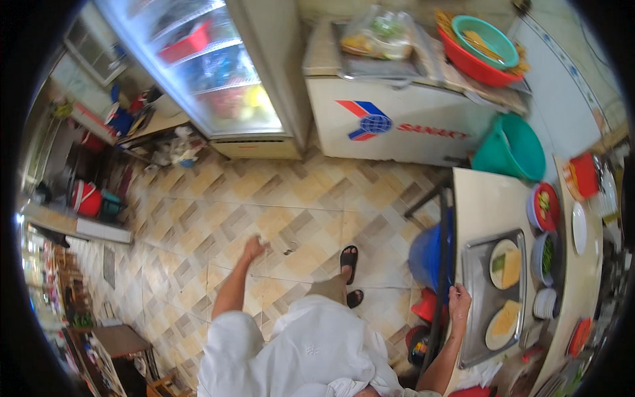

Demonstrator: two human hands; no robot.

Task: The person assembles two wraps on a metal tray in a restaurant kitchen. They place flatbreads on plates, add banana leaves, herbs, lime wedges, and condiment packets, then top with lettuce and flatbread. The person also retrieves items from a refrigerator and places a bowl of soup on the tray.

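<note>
My left hand (253,249) hangs over the tiled floor with its fingers curled; a small pale bit shows at the fingertips, too small to name. At the table's near edge, my right hand (459,302) is closed beside a metal tray (468,344); what is in its fingers, if anything, is hidden. Two pale round plates stand in that tray. The far plate (495,272) carries a yellow flat food (511,267) and a green piece. On the near plate (493,338) lies another yellow flat piece (508,317).
Bowls of red and green food (544,258), stacked small white dishes (545,303) and a white plate (579,228) line the table's right side. A blue bin (426,255) stands beneath. Ahead are a lit fridge (258,147), a chest freezer (397,126) and a green bucket (493,153).
</note>
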